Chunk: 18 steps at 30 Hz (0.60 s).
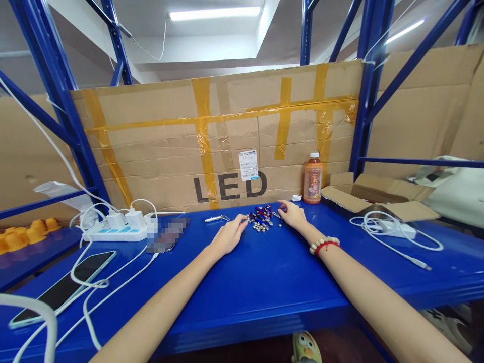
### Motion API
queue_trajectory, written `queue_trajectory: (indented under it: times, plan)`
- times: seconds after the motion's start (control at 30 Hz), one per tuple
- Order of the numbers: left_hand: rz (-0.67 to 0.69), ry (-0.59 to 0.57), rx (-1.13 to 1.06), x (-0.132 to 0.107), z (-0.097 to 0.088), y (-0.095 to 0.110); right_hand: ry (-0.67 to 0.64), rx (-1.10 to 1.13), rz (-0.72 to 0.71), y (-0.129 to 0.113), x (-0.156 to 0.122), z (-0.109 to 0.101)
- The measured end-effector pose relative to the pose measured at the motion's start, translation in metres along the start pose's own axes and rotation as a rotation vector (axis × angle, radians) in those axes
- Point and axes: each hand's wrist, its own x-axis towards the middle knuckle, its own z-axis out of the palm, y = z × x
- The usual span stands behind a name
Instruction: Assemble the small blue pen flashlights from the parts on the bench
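Note:
A small heap of metal parts [260,220], silver and blue-red, lies far back on the blue shelf top [264,282]. My left hand [229,235] rests on the shelf at the heap's left edge, fingers loosely curled, fingertips touching the nearest pieces. My right hand [293,214] lies at the heap's right edge with fingers stretched toward it; a bead bracelet with a red cord [324,245] circles that wrist. A single silver keychain light [216,219] lies apart, left of the heap.
An orange drink bottle [313,178] stands by the taped cardboard wall [227,146]. An open carton [378,195] and a white charger with cable [393,229] sit right. Left are a power strip [117,229], cables, a phone [62,288] and orange parts [22,234].

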Motion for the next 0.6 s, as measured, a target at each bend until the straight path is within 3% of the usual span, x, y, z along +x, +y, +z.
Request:
queue_trajectory:
  times: [0.1, 0.3, 0.43, 0.53, 0.6]
  plan:
    - [-0.001, -0.007, 0.020, 0.000, 0.000, 0.001, -0.006, -0.141, -0.080, -0.010, -0.005, -0.001]
    - [-0.001, 0.006, -0.006, 0.000, 0.001, -0.003, -0.061, -0.283, -0.076, -0.025, -0.012, -0.007]
    - [-0.048, 0.090, -0.202, 0.005, 0.008, -0.017, 0.000, -0.191, -0.030, -0.025, -0.012, -0.010]
    - [-0.078, 0.190, -0.336, 0.009, 0.012, -0.024, 0.079, 0.003, 0.037, -0.028, -0.011, -0.011]
    - [-0.119, 0.228, -0.385, 0.010, 0.013, -0.026, 0.126, 0.123, -0.023, -0.034, -0.014, -0.011]
